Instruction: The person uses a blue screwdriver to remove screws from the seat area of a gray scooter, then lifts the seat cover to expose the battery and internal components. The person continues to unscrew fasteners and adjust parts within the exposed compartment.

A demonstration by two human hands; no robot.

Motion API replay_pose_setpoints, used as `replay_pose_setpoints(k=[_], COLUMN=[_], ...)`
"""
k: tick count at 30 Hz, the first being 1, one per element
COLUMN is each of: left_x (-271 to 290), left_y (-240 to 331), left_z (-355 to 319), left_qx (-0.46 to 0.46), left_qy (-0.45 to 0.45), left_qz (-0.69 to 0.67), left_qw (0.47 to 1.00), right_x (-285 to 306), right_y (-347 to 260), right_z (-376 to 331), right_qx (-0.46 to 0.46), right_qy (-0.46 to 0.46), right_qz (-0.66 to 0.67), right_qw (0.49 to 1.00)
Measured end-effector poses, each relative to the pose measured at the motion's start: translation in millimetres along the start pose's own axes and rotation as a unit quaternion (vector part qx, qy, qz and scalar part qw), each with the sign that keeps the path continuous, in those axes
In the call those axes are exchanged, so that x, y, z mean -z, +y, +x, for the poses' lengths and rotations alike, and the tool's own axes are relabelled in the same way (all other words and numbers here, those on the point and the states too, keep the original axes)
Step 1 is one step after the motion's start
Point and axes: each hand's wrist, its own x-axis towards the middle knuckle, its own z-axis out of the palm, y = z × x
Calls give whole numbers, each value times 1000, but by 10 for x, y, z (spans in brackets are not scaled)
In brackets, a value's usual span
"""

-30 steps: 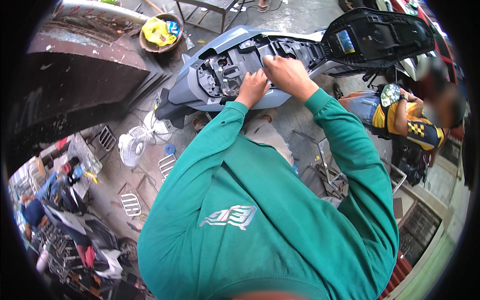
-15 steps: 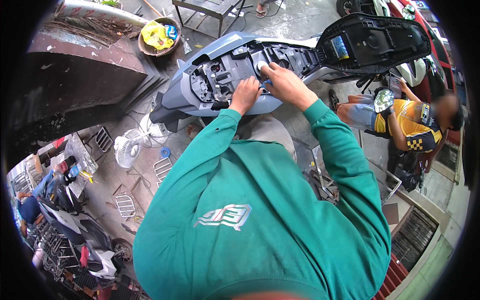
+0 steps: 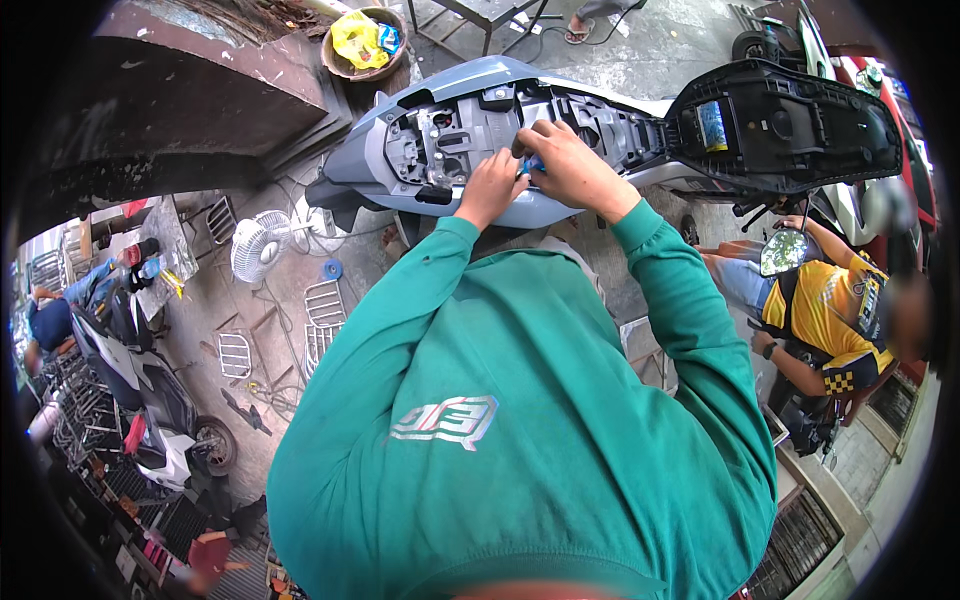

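A grey-blue motor scooter lies across the view before me, its body opened to black inner parts and bolts. The black seat is flipped up toward the right, underside showing. Over the near edge of the opening, both my hands meet at a small blue piece, its kind hidden by fingers. My left hand pinches at it from the left, fingers closed. My right hand is curled closed over it from the right. A dark spot beneath the right fingers is too small to make out.
A white fan stands on the floor left, near metal racks and a blue roll. A basket holds a yellow bag at the back. A person in a yellow shirt sits at right; other scooters stand lower left.
The view has shifted, so the scooter sits slightly farther right. The white round thing by my right fingertips no longer shows. Both hands stay together at the blue piece. The seated person's arm has moved.
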Motion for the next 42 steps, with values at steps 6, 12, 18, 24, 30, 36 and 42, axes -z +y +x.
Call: replay_pose_setpoints(k=[6,12,18,24,30,36,42], left_x=[-106,-73,-110,-58,-232,-289,-169], left_y=[-18,-66,40,-47,44,34,12], left_z=[15,9,-23,-51,59,216,161], left_qx=[-13,-13,-8,-36,-32,-17,-22], left_qy=[54,-13,33,-4,-18,-31,-52], left_qz=[-50,-30,-4,-5,179,259,155], left_qw=[997,999,999,999,983,965,986], right_x=[-97,-14,-50,51,314,433,330], right_y=[-122,-4,-49,-96,-168,-100,49], right_z=[11,-122,-242,-268,-447,-654,-765], right_qx=[-219,-91,-169,-134,-128,-233,-306], right_qy=[-42,25,62,49,124,202,251], right_qz=[-65,22,46,38,67,93,154], right_qw=[973,995,983,989,982,947,905])
